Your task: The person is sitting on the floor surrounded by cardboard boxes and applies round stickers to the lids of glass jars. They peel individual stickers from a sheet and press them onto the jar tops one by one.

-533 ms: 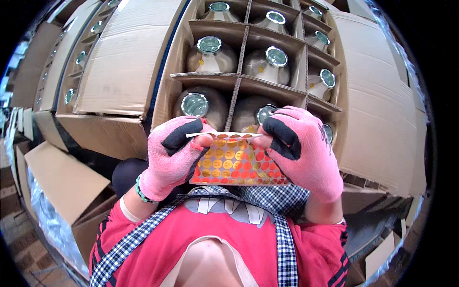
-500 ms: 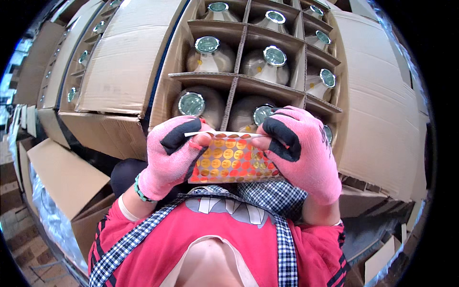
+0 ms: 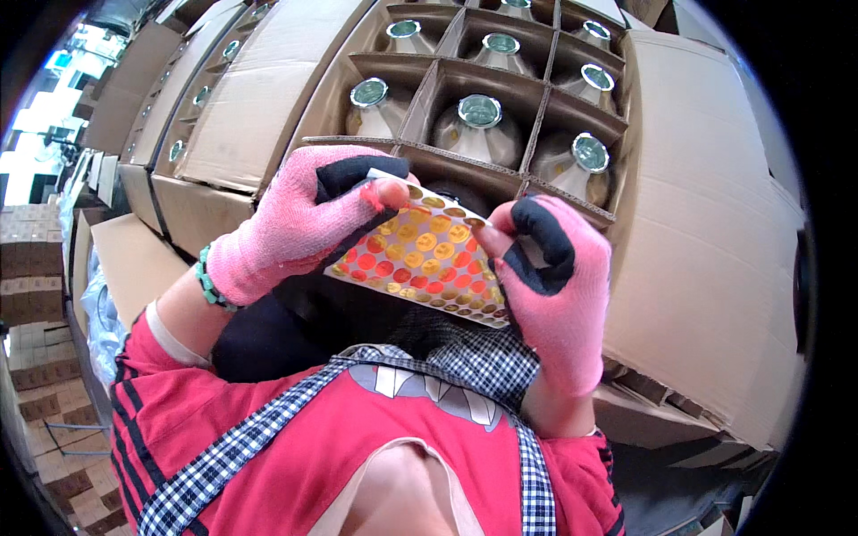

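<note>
Between my hands is a sheet of round gold and orange-red stickers (image 3: 420, 255), tilted down to the right. My left hand (image 3: 313, 210), in a pink glove with black patches, pinches its upper left corner with a bare thumb tip showing. My right hand (image 3: 559, 281), gloved alike, grips the sheet's upper right edge between thumb and fingers. Just beyond the sheet stands an open carton with cardboard dividers (image 3: 527, 134). Silvery glass flasks with round greenish mouths, such as this flask (image 3: 480, 121), stand upright one to a cell. The nearest cells are partly hidden by my hands and the sheet.
On the carton's right a wide cardboard flap (image 3: 697, 205) lies folded out. Another carton (image 3: 259, 98) with flasks in it stands at the left. Stacked boxes (image 3: 40, 295) line the far left, and clear plastic wrap (image 3: 100, 308) lies near my left elbow.
The sheet has turned, its left end now higher than its right. My left hand has risen and the right has shifted slightly left. The view has swung, showing more of the left side.
</note>
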Demonstrator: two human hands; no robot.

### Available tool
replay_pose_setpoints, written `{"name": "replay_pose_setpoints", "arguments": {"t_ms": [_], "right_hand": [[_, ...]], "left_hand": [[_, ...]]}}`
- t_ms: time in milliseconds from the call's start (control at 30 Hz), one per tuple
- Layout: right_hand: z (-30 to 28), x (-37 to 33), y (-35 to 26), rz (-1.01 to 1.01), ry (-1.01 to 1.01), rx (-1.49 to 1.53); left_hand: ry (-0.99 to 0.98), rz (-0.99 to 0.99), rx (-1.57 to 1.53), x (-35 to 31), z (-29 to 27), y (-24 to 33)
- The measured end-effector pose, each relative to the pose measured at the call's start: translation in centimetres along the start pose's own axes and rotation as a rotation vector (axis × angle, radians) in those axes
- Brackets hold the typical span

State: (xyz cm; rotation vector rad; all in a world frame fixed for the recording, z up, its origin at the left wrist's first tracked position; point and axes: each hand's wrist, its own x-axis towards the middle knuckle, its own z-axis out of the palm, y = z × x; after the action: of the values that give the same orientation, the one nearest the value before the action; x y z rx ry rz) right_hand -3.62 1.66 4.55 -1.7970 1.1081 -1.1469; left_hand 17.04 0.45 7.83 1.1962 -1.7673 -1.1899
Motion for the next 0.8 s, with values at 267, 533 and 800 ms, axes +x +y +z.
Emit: {"name": "replay_pose_setpoints", "arguments": {"t_ms": [267, 533, 800], "right_hand": [[1.8, 0.4, 0.8, -0.053, 0.138, -0.05], [3.4, 1.4, 0.9, -0.089, 0.138, -0.169], [4.7, 2.3, 1.0, -0.145, 0.11, -0.355]], "left_hand": [[-0.015, 0.006, 0.004, 0.2, -0.1, -1.8], [-0.07, 0.088, -0.15, 0.8, -0.9, -4.9], [-0.04, 0.08, -0.433, 1.5, -0.8, -8.1]]}}
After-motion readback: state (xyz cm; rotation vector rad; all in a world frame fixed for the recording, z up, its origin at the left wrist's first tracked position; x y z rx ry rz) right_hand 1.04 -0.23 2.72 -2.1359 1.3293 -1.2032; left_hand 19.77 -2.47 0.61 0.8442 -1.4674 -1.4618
